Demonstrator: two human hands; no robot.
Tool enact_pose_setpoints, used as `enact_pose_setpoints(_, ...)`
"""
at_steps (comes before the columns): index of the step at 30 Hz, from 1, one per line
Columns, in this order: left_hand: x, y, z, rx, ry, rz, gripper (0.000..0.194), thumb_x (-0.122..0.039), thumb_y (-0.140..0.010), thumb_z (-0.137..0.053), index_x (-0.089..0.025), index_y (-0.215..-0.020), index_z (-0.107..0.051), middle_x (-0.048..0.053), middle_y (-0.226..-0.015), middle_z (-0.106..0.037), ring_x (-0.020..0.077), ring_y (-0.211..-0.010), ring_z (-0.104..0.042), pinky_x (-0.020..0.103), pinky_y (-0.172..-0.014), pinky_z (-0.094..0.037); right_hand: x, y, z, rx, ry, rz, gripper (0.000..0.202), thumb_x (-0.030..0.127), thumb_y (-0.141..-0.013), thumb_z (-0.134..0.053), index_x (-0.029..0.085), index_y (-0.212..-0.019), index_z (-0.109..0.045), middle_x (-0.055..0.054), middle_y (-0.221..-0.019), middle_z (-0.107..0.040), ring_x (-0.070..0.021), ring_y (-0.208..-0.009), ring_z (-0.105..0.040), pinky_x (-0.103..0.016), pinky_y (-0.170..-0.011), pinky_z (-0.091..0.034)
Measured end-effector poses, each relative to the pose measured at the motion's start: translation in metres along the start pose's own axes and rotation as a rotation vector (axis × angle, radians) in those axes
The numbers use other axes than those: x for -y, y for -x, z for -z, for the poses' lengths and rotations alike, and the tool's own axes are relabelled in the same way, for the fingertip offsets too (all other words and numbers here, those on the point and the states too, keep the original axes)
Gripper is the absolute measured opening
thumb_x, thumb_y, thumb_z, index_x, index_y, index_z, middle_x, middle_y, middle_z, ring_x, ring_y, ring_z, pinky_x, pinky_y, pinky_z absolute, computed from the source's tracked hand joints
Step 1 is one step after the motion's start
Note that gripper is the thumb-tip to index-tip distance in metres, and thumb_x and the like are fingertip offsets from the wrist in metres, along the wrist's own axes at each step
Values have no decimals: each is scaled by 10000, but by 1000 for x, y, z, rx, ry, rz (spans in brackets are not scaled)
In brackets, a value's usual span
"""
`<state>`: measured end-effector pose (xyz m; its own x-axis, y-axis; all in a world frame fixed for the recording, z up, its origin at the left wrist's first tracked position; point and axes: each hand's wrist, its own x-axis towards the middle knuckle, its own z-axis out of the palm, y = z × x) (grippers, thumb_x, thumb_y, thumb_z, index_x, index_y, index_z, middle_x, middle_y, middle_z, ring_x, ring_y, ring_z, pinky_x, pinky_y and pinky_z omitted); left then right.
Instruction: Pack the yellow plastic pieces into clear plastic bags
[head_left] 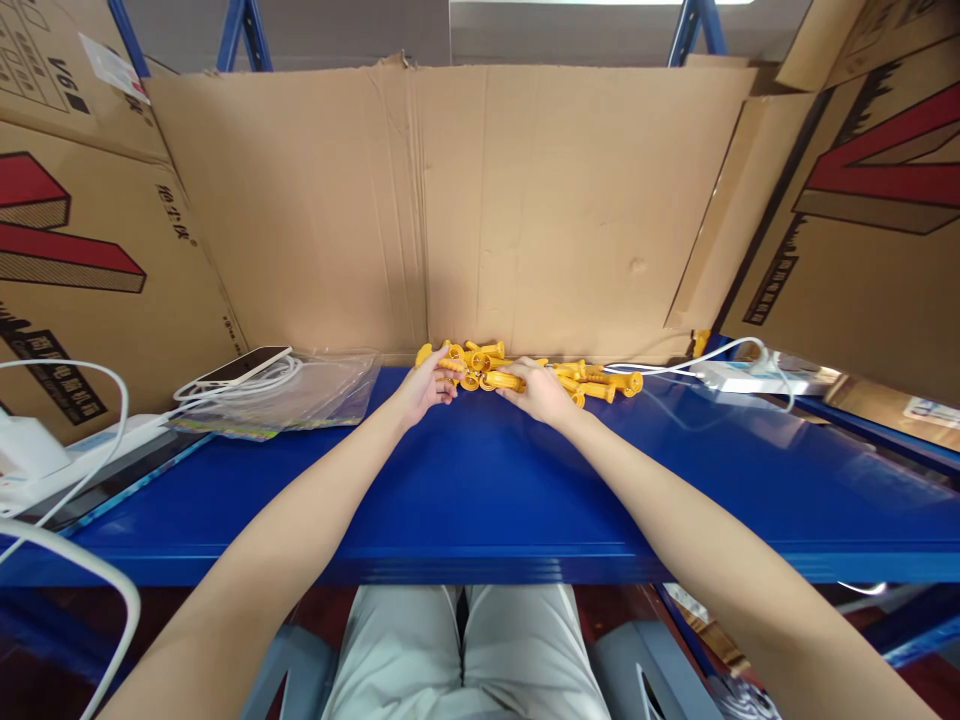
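Note:
Against the back cardboard lies a heap of yellow plastic pieces (600,388) with ribbed shafts and round, cup-like heads. My left hand (426,388) is at the heap's left end, its fingers curled around one yellow piece (452,365); a round yellow end shows beside the thumb. Over the middle of the heap, my right hand (541,391) has its fingers bent down on another yellow piece (501,380). The fingertips partly hide what they grip. Several more pieces spread out to the right of my right hand.
A blue shelf top (465,480) carries everything. On the left are a phone (244,366), plastic bags (330,390) and a white power strip (112,450). Another white strip (757,376) with cables sits right. Cardboard (562,200) walls enclose the back and sides.

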<state>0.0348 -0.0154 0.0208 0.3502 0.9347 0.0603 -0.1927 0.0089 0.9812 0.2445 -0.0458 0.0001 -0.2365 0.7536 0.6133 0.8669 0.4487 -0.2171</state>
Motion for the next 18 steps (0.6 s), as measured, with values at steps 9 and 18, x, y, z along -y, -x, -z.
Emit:
enact_pose_setpoints(9, 3, 4, -9, -24, -153, -12, 509, -575, -894, -309, -143, -962, -568, 51, -663, -627, 86, -366, -465, 207, -380, -339, -1, -1, -2, -31, -102, 37, 292, 216, -782, -606, 194, -1069, -656, -90, -1016, -624, -230, -929, -611, -375, -867, -467)
enact_pose_setpoints(18, 2, 11, -9, -67, -531, -329, 840, -205, -722, -674, -227, -1433, -228, 58, -919, -644, 140, -712, -628, 243, -680, -484, -1, -2, 2, -86, -158, 18, 312, 201, -780, -590, 203, -1086, -651, -87, -1048, -626, -234, -1002, -598, -369, -917, -456)
